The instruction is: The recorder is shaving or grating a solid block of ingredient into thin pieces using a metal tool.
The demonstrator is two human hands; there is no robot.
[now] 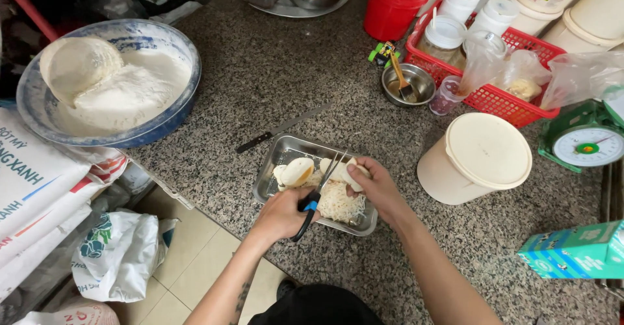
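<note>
Left hand [281, 213] fingers curled tight through the scissors [320, 194] handles — blades parted over the metal tray [276, 164]. Right hand [376, 185] fingers pinch a pale dough piece [351, 173] (above the shreds) on the granite table [305, 78].

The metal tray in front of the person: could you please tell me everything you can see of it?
The tray is a shallow rectangular pan of shiny metal with a rolled rim, lying flat and slightly askew on the speckled stone counter near its edge. It holds pale shredded strands and whitish rounded pieces. Both hands work over it, the left hand with scissors.
</note>
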